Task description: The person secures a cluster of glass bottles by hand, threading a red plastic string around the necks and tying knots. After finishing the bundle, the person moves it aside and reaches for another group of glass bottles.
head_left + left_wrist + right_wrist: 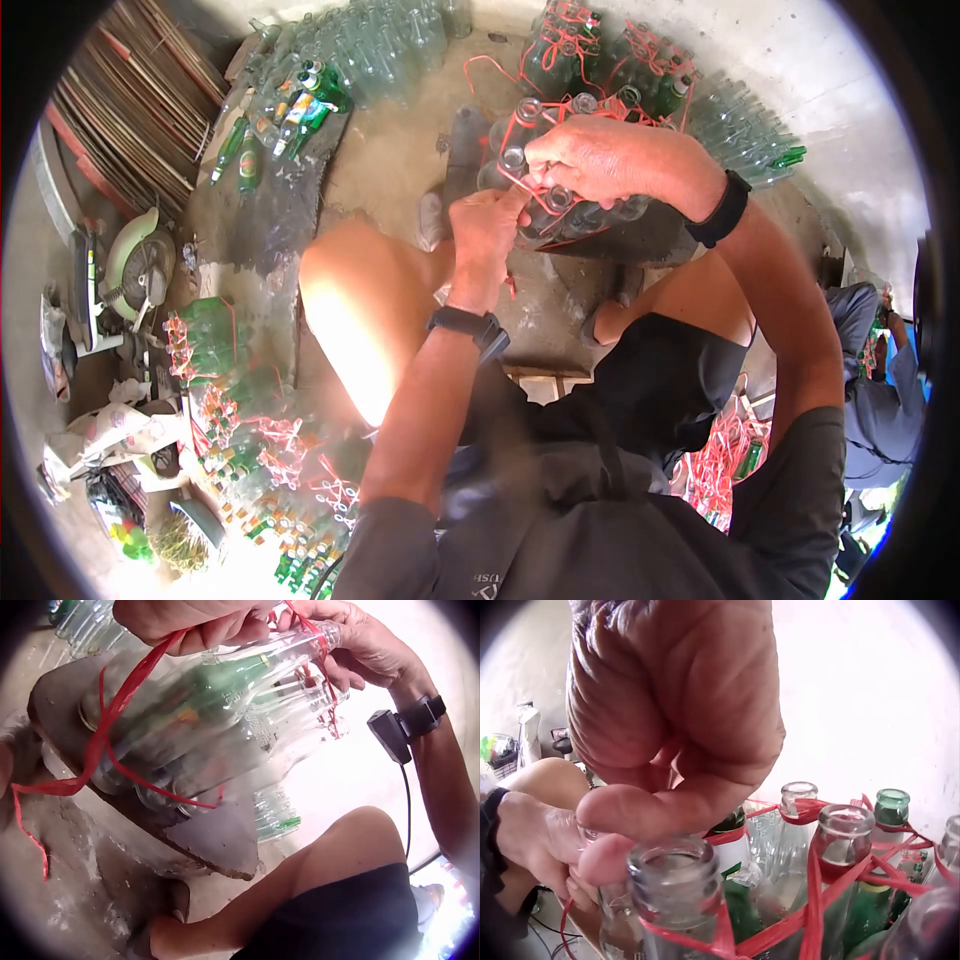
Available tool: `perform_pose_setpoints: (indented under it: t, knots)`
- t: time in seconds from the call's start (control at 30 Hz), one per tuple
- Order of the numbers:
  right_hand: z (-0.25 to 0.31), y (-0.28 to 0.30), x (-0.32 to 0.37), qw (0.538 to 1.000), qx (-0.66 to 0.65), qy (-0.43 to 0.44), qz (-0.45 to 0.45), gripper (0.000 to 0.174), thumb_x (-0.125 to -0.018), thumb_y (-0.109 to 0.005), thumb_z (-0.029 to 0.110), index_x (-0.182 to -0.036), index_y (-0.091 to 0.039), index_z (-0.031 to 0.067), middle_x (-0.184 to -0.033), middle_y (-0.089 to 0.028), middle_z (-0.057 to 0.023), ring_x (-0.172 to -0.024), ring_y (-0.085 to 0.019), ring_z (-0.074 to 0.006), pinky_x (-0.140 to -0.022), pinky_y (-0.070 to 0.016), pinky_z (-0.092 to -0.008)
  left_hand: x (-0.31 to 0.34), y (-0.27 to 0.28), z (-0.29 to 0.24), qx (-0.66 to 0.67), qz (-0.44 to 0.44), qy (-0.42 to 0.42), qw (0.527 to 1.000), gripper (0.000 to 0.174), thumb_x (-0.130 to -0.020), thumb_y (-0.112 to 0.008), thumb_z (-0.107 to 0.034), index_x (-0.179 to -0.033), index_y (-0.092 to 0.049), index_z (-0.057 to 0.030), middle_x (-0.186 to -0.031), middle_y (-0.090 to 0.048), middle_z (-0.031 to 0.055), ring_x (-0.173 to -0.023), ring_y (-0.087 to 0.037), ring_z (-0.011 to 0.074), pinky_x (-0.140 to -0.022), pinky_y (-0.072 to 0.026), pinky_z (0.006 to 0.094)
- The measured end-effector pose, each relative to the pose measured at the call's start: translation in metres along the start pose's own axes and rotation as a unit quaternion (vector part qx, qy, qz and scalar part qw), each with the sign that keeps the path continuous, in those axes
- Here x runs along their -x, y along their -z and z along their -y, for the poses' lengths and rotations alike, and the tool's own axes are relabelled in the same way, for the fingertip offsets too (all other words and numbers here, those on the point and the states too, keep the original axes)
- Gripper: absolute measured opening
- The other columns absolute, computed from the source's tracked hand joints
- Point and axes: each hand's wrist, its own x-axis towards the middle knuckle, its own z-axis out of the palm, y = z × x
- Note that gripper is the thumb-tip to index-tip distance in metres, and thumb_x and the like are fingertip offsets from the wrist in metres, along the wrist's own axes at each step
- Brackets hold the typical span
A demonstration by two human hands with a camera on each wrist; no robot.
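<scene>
Left wrist: bottle bases (157, 797), hidden from head view; left hand (487, 235), right hand (595, 160) fingers pinch ribbon (96, 750).

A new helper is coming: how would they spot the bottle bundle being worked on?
Look for the dark board in front of the person's knees. On it stands the bottle bundle, its necks crossed by red ribbon. Similar tied bundles stand just beyond, but only this one has the left hand and right hand at it.

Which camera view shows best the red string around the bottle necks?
Right wrist: the red string appears close, crossing between bottle necks. Left wrist shows mainly a long strand; head shows it small, partly hidden.
</scene>
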Motion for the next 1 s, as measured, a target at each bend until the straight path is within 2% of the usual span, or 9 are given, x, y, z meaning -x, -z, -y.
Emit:
perform_pose_setpoints:
  t: [0.1,0.17,0.23,0.33,0.57,0.67,0.77,0.93,1.0]
  knots:
    - [-0.001,0.000,-0.001,1.000,0.019,0.001,-0.018,0.010,-0.101,-0.056,0.005,-0.097,-0.064,0.0026,-0.066,-0.063,-0.0116,-0.044,-0.058,-0.0227,-0.051,-0.0477,-0.0436,0.000,0.001,-0.002,-0.026,0.004,0.007,1.000,0.046,-0.090,-0.087,-0.041,-0.066,-0.066,-0.0079,-0.064,-0.061,-0.0004,-0.048,-0.042,0.0053,-0.043,-0.0287,0.0263]
    - [0.002,0.004,-0.003,0.998,0.045,-0.046,0.027,0.009,-0.100,-0.057,0.006,-0.094,-0.063,0.0024,-0.069,-0.063,-0.0131,-0.054,-0.063,-0.0284,-0.057,-0.0492,-0.0447,0.000,0.001,-0.001,-0.032,0.003,-0.004,0.999,0.046,-0.090,-0.086,-0.041,-0.066,-0.067,-0.0079,-0.063,-0.061,-0.0003,-0.048,-0.042,0.0051,-0.043,-0.0284,0.0262]
    - [-0.013,-0.004,-0.008,0.994,0.050,0.086,-0.049,0.007,-0.098,-0.060,0.004,-0.091,-0.063,0.0023,-0.078,-0.065,-0.0142,-0.071,-0.067,-0.0359,-0.065,-0.0507,-0.0464,-0.001,0.001,-0.001,-0.037,0.002,-0.015,0.999,0.046,-0.091,-0.086,-0.042,-0.066,-0.067,-0.0078,-0.063,-0.061,-0.0002,-0.048,-0.042,0.0050,-0.043,-0.0281,0.0261]
    - [-0.015,-0.007,-0.006,0.963,0.113,0.201,-0.137,0.004,-0.091,-0.061,0.002,-0.089,-0.063,-0.0008,-0.081,-0.066,-0.0175,-0.081,-0.069,-0.0375,-0.071,-0.0537,-0.0459,-0.001,0.003,-0.001,-0.067,0.007,-0.025,0.997,0.043,-0.092,-0.085,-0.039,-0.067,-0.069,-0.0077,-0.062,-0.062,-0.0003,-0.048,-0.042,0.0047,-0.043,-0.0286,0.0261]
    - [-0.013,-0.009,-0.004,0.978,0.046,0.166,-0.121,0.011,-0.093,-0.065,0.006,-0.086,-0.058,0.0005,-0.079,-0.063,-0.0162,-0.081,-0.066,-0.0384,-0.071,-0.0510,-0.0478,0.004,0.000,-0.003,-0.077,-0.003,-0.037,0.996,0.036,-0.095,-0.081,-0.031,-0.071,-0.072,-0.0050,-0.064,-0.066,0.0007,-0.049,-0.045,0.0047,-0.044,-0.0316,0.0269]
    - [-0.005,-0.007,0.003,0.994,-0.019,0.087,-0.068,0.013,-0.097,-0.062,0.008,-0.086,-0.057,0.0015,-0.080,-0.064,-0.0160,-0.078,-0.065,-0.0385,-0.069,-0.0495,-0.0494,0.003,-0.003,0.001,-0.081,-0.014,-0.044,0.996,0.036,-0.095,-0.082,-0.032,-0.075,-0.074,-0.0038,-0.065,-0.066,0.0007,-0.050,-0.047,0.0050,-0.044,-0.0333,0.0272]
    - [-0.003,-0.007,0.007,0.987,0.040,0.113,-0.108,0.007,-0.099,-0.060,0.008,-0.093,-0.061,0.0046,-0.077,-0.062,-0.0144,-0.077,-0.066,-0.0379,-0.070,-0.0497,-0.0472,0.004,-0.003,0.000,-0.087,-0.014,-0.042,0.995,0.037,-0.094,-0.084,-0.035,-0.079,-0.075,-0.0025,-0.067,-0.065,0.0005,-0.053,-0.049,0.0056,-0.045,-0.0355,0.0277]
    - [-0.001,-0.001,0.006,0.981,0.130,0.084,-0.116,0.017,-0.097,-0.063,0.012,-0.082,-0.057,0.0066,-0.070,-0.061,-0.0138,-0.071,-0.064,-0.0389,-0.063,-0.0464,-0.0500,0.000,0.000,0.005,-0.099,-0.008,-0.083,0.992,0.037,-0.093,-0.086,-0.036,-0.084,-0.075,-0.0010,-0.067,-0.063,-0.0005,-0.057,-0.051,0.0068,-0.048,-0.0389,0.0279]
    - [0.001,0.003,0.006,0.978,0.156,0.077,-0.114,0.019,-0.095,-0.064,0.012,-0.079,-0.055,0.0065,-0.067,-0.059,-0.0138,-0.068,-0.063,-0.0397,-0.062,-0.0457,-0.0504,0.002,0.001,0.003,-0.125,-0.023,-0.102,0.987,0.035,-0.094,-0.087,-0.028,-0.087,-0.076,0.0055,-0.067,-0.063,-0.0003,-0.063,-0.050,0.0056,-0.054,-0.0410,0.0286]
